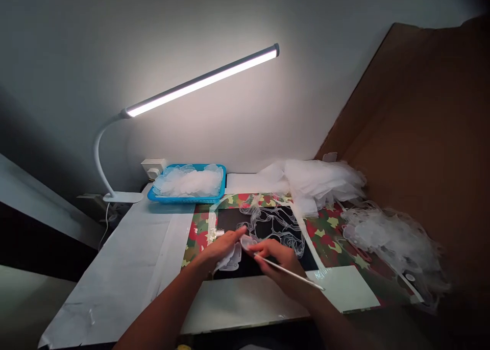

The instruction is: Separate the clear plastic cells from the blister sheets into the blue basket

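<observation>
Over a black mat [231,218], my left hand [223,246] is closed on thin, whitish sheer pieces [231,260], which hang below its fingers. My right hand [281,260] meets it from the right, fingertips pinching a small rounded sheer piece [248,242] between the two hands. A slim white stick [296,275] lies in the right hand too, its back end pointing down to the right; its kind cannot be made out. Just beyond the hands, curly see-through cut-off strips [273,222] lie tangled on the mat.
A blue basket [184,200] of sheer pieces stands at the back left, near a white clamp lamp [202,81]. Stacked sheer white sheets [321,180] lie at the back right, with a heap of scraps [390,235] nearer. A cardboard panel [421,115] borders the right side.
</observation>
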`<action>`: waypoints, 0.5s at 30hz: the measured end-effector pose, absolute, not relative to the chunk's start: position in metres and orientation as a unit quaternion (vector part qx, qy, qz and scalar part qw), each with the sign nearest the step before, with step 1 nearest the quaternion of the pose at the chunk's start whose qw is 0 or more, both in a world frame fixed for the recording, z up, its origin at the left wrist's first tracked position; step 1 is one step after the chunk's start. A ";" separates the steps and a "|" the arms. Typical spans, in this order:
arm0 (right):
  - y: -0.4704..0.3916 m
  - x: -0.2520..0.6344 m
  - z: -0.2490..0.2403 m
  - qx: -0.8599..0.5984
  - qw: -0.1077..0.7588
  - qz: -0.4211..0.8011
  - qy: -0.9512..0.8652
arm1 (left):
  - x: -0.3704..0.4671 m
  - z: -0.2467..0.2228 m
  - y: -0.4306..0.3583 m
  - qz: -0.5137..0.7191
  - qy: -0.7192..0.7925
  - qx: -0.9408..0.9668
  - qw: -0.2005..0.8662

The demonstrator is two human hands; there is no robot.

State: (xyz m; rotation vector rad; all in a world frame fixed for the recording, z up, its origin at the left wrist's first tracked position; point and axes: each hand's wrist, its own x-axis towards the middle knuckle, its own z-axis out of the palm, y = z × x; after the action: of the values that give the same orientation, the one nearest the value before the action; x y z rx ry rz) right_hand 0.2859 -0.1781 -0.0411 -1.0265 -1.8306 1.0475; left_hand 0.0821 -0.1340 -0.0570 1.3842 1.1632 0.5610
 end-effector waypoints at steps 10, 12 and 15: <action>-0.133 0.301 -0.049 -0.420 0.362 0.674 -0.489 | 0.085 -0.060 -0.144 0.226 0.440 0.661 0.564; -0.134 0.295 -0.048 -0.415 0.334 0.679 -0.505 | 0.086 -0.062 -0.143 0.220 0.455 0.679 0.532; -0.136 0.283 -0.051 -0.425 0.357 0.636 -0.537 | 0.085 -0.068 -0.142 0.215 0.481 0.698 0.486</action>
State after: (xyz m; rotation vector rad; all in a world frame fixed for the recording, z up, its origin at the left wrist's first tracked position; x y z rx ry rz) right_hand 0.2826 -0.1356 -0.0508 -1.0974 -1.3859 1.6417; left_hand 0.0849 -0.1417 -0.0678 1.6977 1.1704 0.5225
